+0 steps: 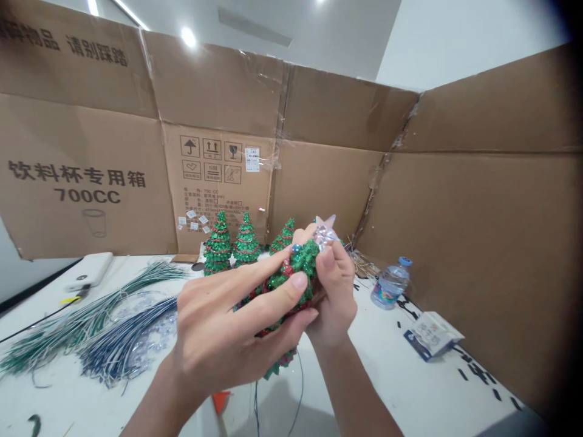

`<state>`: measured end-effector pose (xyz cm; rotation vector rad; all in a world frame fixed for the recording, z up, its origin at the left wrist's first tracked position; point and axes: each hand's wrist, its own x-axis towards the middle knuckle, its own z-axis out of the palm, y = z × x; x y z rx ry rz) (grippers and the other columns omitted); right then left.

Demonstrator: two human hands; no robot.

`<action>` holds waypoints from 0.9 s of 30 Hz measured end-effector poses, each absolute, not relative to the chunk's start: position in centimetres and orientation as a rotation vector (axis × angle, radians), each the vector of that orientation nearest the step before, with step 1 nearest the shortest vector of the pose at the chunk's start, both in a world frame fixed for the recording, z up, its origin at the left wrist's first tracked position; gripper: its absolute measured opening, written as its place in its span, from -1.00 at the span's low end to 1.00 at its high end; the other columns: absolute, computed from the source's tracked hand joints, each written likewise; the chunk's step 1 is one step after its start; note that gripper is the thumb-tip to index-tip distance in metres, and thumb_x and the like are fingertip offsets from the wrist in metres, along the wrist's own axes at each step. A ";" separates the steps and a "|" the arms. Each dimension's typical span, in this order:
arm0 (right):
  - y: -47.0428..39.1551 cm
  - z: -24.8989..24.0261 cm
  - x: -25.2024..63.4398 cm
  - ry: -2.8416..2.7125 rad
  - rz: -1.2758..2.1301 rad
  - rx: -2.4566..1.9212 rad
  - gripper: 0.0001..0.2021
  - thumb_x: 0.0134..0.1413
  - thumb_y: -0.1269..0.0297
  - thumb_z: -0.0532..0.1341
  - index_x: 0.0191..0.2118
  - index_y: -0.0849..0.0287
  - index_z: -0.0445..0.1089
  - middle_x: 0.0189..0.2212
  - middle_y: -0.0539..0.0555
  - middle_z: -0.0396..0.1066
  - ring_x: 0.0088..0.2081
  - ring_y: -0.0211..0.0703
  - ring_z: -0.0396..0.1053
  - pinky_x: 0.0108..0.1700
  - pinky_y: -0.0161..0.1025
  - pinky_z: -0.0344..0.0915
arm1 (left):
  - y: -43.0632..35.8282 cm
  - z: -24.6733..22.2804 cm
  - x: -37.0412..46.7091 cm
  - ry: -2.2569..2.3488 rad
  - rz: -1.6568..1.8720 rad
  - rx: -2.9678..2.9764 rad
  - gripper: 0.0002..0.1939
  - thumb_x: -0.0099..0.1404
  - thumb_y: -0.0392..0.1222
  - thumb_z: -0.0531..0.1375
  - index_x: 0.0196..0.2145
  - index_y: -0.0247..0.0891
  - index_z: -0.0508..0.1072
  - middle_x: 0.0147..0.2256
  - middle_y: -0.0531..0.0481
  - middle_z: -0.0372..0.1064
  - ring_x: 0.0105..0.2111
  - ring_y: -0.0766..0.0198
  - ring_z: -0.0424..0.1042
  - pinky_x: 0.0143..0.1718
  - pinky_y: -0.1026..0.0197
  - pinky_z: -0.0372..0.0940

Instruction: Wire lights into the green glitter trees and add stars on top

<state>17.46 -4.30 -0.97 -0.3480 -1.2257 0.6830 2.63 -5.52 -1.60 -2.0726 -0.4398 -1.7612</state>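
My left hand (pixel 232 321) is closed around a small glittery green Christmas tree (pixel 304 258) with red garland and a blue bead near its top. At the tree's tip, my right hand (pixel 336 288) pinches a clear, shiny star (pixel 325 232) between thumb and fingers. The tree is held up off the table and tilted, its tip pointing up and to the right. Thin dark wires hang below it. Much of the trunk and lower branches is hidden behind my left hand.
Several similar trees (pixel 217 246) stand at the back by the cardboard wall (pixel 319 188). Bundles of green wires (pixel 104 303) and blue wires (pixel 132 334) lie left, beside clear pieces. On the right are a water bottle (pixel 390 284), a white packet (pixel 432 335) and scattered black bits (pixel 476 369).
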 end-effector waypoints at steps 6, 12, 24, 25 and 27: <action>-4.4 -1.0 17.5 -1.238 0.694 -0.337 -0.61 0.30 -0.07 0.36 -0.40 0.04 0.31 -0.42 -0.04 0.06 -0.37 -0.12 0.07 -0.24 -0.11 0.16 | -5.6 -1.5 2.6 -0.433 -1.763 -2.094 -0.67 0.28 -0.17 0.49 -0.02 -0.10 0.59 0.06 -0.08 0.68 -0.17 0.11 0.76 -0.20 0.19 0.68; -4.3 -1.1 17.5 -1.230 0.695 -0.338 -0.62 0.30 -0.06 0.36 -0.40 0.04 0.32 -0.42 -0.03 0.07 -0.37 -0.12 0.10 -0.22 -0.10 0.18 | -5.5 -2.0 2.7 -0.447 -1.801 -2.109 -0.60 0.25 -0.15 0.50 0.02 -0.09 0.57 0.09 -0.06 0.67 -0.13 0.08 0.75 -0.18 0.16 0.69; -4.2 -1.2 17.5 -1.229 0.717 -0.272 -0.66 0.33 0.01 0.37 -0.38 0.07 0.37 -0.41 -0.04 0.07 -0.34 -0.14 0.08 -0.20 -0.14 0.16 | -5.2 -1.9 2.6 -0.385 -1.817 -2.086 -0.59 0.23 -0.20 0.52 0.01 -0.17 0.59 0.09 -0.08 0.67 -0.10 0.14 0.74 -0.17 0.24 0.62; -4.2 -1.2 17.5 -1.228 0.721 -0.265 -0.67 0.33 0.01 0.37 -0.38 0.07 0.37 -0.41 -0.04 0.07 -0.34 -0.14 0.07 -0.20 -0.14 0.15 | -5.2 -1.9 2.6 -0.384 -1.813 -2.088 -0.60 0.23 -0.21 0.52 0.00 -0.18 0.60 0.10 -0.08 0.67 -0.09 0.16 0.73 -0.16 0.26 0.60; -4.2 -1.2 17.4 -1.226 0.724 -0.259 -0.67 0.33 0.02 0.37 -0.37 0.07 0.36 -0.40 -0.05 0.07 -0.34 -0.15 0.07 -0.20 -0.15 0.14 | -5.2 -2.0 2.5 -0.386 -1.810 -2.106 -0.60 0.22 -0.22 0.53 -0.01 -0.20 0.60 0.10 -0.09 0.66 -0.07 0.19 0.72 -0.11 0.28 0.58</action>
